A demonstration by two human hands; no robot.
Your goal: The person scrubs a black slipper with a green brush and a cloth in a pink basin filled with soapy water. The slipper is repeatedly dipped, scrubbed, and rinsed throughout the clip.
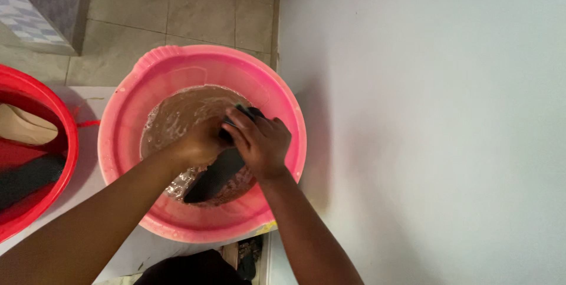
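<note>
1. Right hand and left hand both grip one dark garment, pressed together, apparently to scrub it.
2. Garment lies half-submerged in murky brown water inside one pink basin.
3. One red basin stands at left on the white worktop, holding two items, one beige and one dark.

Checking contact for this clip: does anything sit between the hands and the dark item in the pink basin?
Nothing visible does. The left hand and right hand both grip the dark cloth-like item directly, over murky brown soapy water in the pink basin. The left fingers are hidden behind the right hand.
</note>
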